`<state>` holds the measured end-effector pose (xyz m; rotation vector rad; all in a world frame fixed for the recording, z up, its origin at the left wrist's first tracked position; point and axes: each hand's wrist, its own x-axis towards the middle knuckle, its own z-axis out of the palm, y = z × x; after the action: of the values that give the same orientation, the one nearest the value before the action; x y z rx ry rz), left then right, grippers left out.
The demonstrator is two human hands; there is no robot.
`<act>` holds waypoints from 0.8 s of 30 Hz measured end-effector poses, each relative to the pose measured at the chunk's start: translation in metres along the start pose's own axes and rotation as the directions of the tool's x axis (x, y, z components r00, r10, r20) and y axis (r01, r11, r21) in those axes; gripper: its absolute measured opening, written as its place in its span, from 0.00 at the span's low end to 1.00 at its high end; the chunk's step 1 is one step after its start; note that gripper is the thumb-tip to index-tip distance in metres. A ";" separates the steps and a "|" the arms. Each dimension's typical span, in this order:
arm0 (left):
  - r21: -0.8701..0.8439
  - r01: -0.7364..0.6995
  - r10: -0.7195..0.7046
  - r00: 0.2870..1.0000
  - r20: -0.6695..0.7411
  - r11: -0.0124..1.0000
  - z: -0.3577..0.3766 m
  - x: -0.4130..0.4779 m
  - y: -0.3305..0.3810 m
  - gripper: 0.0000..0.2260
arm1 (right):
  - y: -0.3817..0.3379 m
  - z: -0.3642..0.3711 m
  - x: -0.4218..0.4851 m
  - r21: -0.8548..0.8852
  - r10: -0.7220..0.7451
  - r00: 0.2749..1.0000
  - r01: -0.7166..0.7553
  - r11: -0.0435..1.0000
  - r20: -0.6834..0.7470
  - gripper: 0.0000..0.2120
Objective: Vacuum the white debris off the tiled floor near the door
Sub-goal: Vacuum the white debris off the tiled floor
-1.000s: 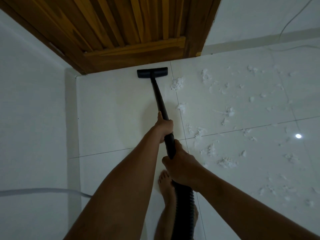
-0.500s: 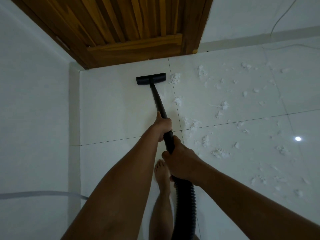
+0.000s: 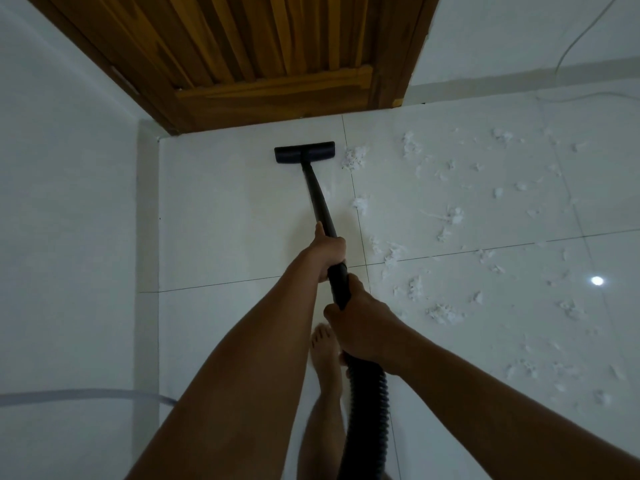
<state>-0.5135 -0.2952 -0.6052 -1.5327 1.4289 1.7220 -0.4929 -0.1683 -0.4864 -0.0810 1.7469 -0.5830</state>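
Tracking a short back-stroke: over the last second the nozzle (image 3: 304, 152) has been drawn a little nearer, off the foot of the wooden door (image 3: 259, 46). It is now set flat on the tiled floor (image 3: 225, 220), with a bare strip of tile left between it and the door. Its right end has been brought level with the far clump (image 3: 354, 157), just beside it; contact cannot be told. That clump appears not to have been picked up.

The wand (image 3: 320, 202) is gripped by both hands, close together but not touching. The left hand (image 3: 329, 249) is wrapped round it farther out. The right hand (image 3: 363, 323) is clamped nearer, where the ribbed hose (image 3: 367, 410) joins. Grip is unchanged across the frames. A bare foot (image 3: 323, 344) is planted just below the right hand.

White debris (image 3: 450, 216) is spread over the tiles right of the wand, from the far wall down to the near right. The left tile under the stroke looks clean.

Judged: the left lane is done and the bulk of the job is still ahead. The next stroke would need to be shifted right so the far clump is taken first. Risk: light fluff may be pushed aside by the nozzle edge rather than sucked in.
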 end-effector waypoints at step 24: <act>0.073 -0.052 0.053 0.998 -0.023 0.996 -0.024 0.077 0.018 0.37 | -0.019 0.012 0.073 -0.009 -0.029 0.999 0.029 1.000 -0.035 0.36</act>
<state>-0.5403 -0.3468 -0.6641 -1.4955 1.5395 1.6676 -0.5060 -0.2153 -0.5452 -0.1027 1.7852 -0.6018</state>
